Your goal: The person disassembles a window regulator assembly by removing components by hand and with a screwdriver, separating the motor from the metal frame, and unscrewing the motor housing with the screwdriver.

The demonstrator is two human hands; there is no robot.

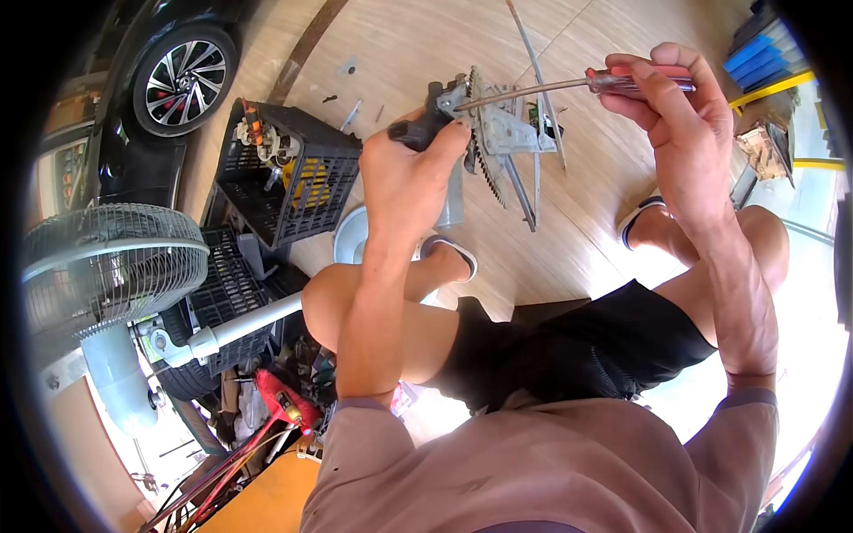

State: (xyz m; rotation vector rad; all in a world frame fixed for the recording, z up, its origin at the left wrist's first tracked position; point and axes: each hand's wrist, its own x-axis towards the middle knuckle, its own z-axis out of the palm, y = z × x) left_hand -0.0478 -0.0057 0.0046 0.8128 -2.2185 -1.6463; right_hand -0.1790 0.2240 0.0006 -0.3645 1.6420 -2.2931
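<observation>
My left hand (pixel 407 178) is wrapped round the black motor end of a window regulator (pixel 515 133), holding it up above the floor. The regulator has a curved toothed gear edge and long thin metal arms that stick out past it. In my right hand (pixel 689 133) is a screwdriver (pixel 551 86) with a clear reddish handle, gripped between thumb and fingers. Its long shaft points left across the gear, and its tip is at the motor's mounting plate near my left thumb. Whether the tip sits in a screw, I cannot tell.
On the left stand a black plastic crate (pixel 306 191) with parts in it, a fan (pixel 115 266) and a dark car's wheel (pixel 187 80). A red tool (pixel 284 401) lies among clutter at lower left. Blue stacked items (pixel 762 64) are at upper right.
</observation>
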